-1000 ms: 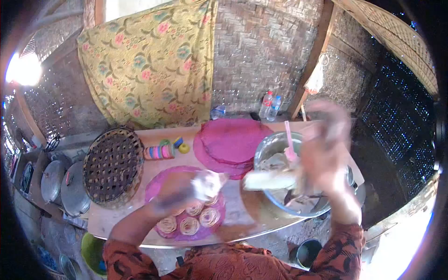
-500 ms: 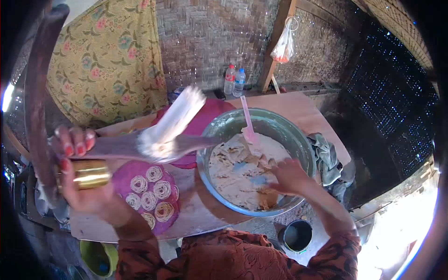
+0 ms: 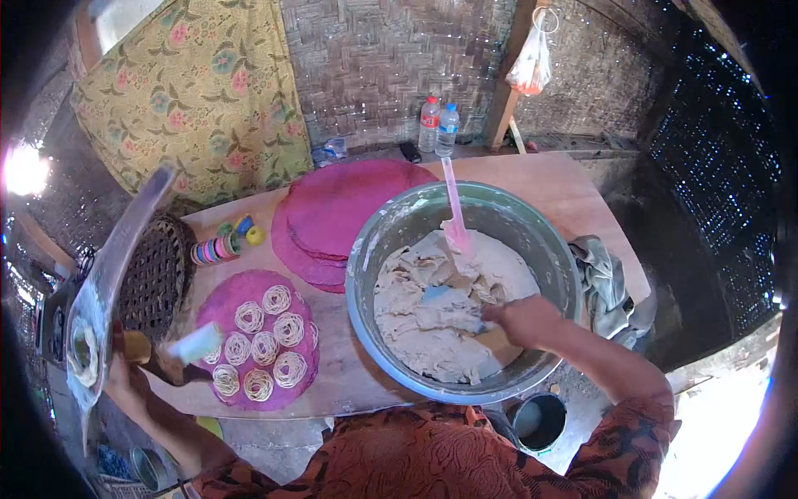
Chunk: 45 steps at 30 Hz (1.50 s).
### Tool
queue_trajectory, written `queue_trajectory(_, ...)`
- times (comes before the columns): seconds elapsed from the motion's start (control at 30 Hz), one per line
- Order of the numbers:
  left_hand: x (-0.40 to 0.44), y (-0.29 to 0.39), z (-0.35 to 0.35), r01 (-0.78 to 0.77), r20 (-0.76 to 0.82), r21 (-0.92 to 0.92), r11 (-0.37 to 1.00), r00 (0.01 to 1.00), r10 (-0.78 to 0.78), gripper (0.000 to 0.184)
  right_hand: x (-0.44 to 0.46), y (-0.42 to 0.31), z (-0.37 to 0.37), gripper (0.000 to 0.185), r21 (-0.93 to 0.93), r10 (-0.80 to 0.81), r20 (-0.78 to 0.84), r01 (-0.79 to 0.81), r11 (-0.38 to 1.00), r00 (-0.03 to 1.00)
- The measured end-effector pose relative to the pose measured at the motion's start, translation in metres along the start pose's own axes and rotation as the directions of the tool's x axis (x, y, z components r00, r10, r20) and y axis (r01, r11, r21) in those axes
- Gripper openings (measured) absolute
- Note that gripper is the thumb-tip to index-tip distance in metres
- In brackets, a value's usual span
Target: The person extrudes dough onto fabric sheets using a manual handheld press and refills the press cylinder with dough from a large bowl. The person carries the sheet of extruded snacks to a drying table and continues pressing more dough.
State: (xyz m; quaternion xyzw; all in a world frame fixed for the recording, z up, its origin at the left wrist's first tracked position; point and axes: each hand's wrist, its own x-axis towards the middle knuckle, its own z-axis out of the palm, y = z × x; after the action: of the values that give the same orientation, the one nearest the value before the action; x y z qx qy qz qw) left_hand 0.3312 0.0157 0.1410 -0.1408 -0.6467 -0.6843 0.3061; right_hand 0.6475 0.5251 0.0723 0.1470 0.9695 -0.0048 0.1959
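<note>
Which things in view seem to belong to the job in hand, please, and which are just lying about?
Likely in use: wooden tool, basin, dough, pink spatula, coiled strands, pink sheet.

Apparently lying about: red-capped bottle, blue-capped bottle, grey cloth, coloured rings.

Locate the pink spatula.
In the head view, just right of centre: the pink spatula rests in the dough, its handle crossing the far rim of the basin.

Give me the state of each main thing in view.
Basin, upright, part-filled with dough
Pink scoop, leaning, head in dough
Wooden press, held in left hand
Right hand, in basin, grip unclear
Noodle nests, coiled, laid out
Pink sheets, stacked
Two bottles, upright, capped
Bag, hanging
Grey cloth, crumpled
Curtain, hanging
</note>
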Motion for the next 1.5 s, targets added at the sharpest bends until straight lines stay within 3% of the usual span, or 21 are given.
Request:
queue_trajectory(0.1,-0.014,0.003,-0.008,-0.010,0.020,0.031,0.999,1.000,0.009,0.042,0.029,-0.012,0.034,0.033,0.184,-0.051,0.002,0.050,0.982,0.999)
queue_trajectory(0.13,-0.014,-0.007,-0.020,-0.112,0.124,0.292,0.950,0.989,0.079,0.050,0.034,-0.015,0.041,0.032,0.287,-0.069,-0.023,0.073,0.955,0.997)
queue_trajectory(0.2,-0.021,-0.024,-0.018,-0.386,0.299,0.234,0.892,0.902,0.312,0.059,0.039,-0.025,0.047,0.031,0.383,-0.083,-0.052,0.097,0.919,0.995)
queue_trajectory(0.27,-0.015,-0.041,0.012,-0.583,0.353,0.438,0.684,0.812,0.466,0.058,0.039,-0.035,0.051,0.033,0.611,-0.038,-0.024,0.045,0.790,0.999)
queue_trajectory(0.33,-0.025,-0.022,0.068,-0.645,0.376,0.259,0.719,0.753,0.540,0.050,0.038,-0.035,0.066,0.034,0.657,-0.024,-0.020,0.031,0.753,1.000)
queue_trajectory(0.37,-0.036,0.000,0.106,-0.648,0.496,0.162,0.744,0.705,0.507,0.041,0.039,-0.034,0.068,0.035,0.703,-0.015,-0.009,0.017,0.711,1.000)
queue_trajectory(0.47,-0.054,0.056,0.191,-0.675,0.802,0.019,0.737,0.451,0.392,0.021,0.012,-0.035,0.024,0.033,0.603,-0.003,-0.124,0.078,0.794,0.992)
queue_trajectory(0.5,-0.055,0.071,0.203,-0.765,0.830,-0.026,0.644,0.343,0.440,0.023,0.002,-0.033,0.008,0.033,0.594,-0.008,-0.133,0.086,0.800,0.991)
queue_trajectory(0.57,-0.061,0.035,0.225,-0.913,0.713,-0.033,0.406,0.264,0.650,0.027,-0.023,-0.027,-0.030,0.029,0.275,-0.036,-0.179,0.085,0.958,0.983)
queue_trajectory(0.63,-0.067,0.047,0.242,-0.862,0.768,-0.092,0.499,0.258,0.586,0.033,-0.052,-0.025,-0.079,0.035,0.175,-0.026,-0.254,0.073,0.982,0.967)
queue_trajectory(0.73,-0.068,0.048,0.261,-0.860,0.828,-0.100,0.500,0.207,0.522,0.033,-0.090,-0.009,-0.119,0.038,0.206,0.009,-0.355,0.069,0.976,0.935)
queue_trajectory(0.8,-0.069,0.052,0.272,-0.840,0.842,-0.178,0.512,0.140,0.522,0.037,-0.104,0.000,-0.133,0.035,0.361,-0.023,-0.571,0.276,0.891,0.821)
queue_trajectory(0.9,-0.072,0.033,0.294,-0.837,0.762,-0.223,0.500,0.170,0.625,0.042,-0.115,-0.011,-0.156,0.027,0.238,0.045,-0.649,0.147,0.960,0.759)
queue_trajectory(0.93,-0.072,0.035,0.296,-0.834,0.734,-0.243,0.496,0.177,0.656,0.048,-0.114,-0.017,-0.160,0.027,0.136,-0.023,-0.755,0.190,0.972,0.655)
queue_trajectory(1.07,-0.083,0.073,0.302,-0.843,0.761,-0.188,0.505,0.200,0.618,0.055,-0.121,-0.039,-0.190,0.031,-0.063,-0.136,-0.760,0.136,0.989,0.636)
queue_trajectory(1.13,-0.096,0.074,0.314,-0.838,0.768,-0.190,0.512,0.198,0.609,0.055,-0.111,-0.050,-0.192,0.033,-0.354,-0.248,-0.729,-0.042,0.934,0.638)
queue_trajectory(1.23,-0.096,0.096,0.311,-0.827,0.720,-0.246,0.505,0.192,0.667,0.052,-0.092,-0.082,-0.166,0.039,-0.477,-0.303,-0.785,-0.213,0.853,0.541)
queue_trajectory(1.3,-0.089,0.101,0.305,-0.778,0.823,-0.186,0.600,0.210,0.528,0.050,-0.081,-0.077,-0.136,0.041,-0.496,-0.349,-0.791,-0.192,0.847,0.502)
queue_trajectory(1.37,-0.085,0.070,0.317,-0.785,0.806,-0.188,0.590,0.220,0.550,0.046,-0.087,-0.072,-0.130,0.044,-0.516,-0.397,-0.792,-0.161,0.842,0.464)
queue_trajectory(1.43,-0.072,0.035,0.330,-0.867,0.746,-0.062,0.495,0.289,0.600,0.045,-0.115,-0.068,-0.139,0.043,-0.390,-0.233,-0.811,-0.197,0.900,0.536)
queue_trajectory(1.5,-0.064,0.046,0.322,-0.881,0.694,-0.034,0.471,0.318,0.645,0.043,-0.125,-0.054,-0.147,0.043,-0.405,-0.225,-0.826,-0.265,0.875,0.517)
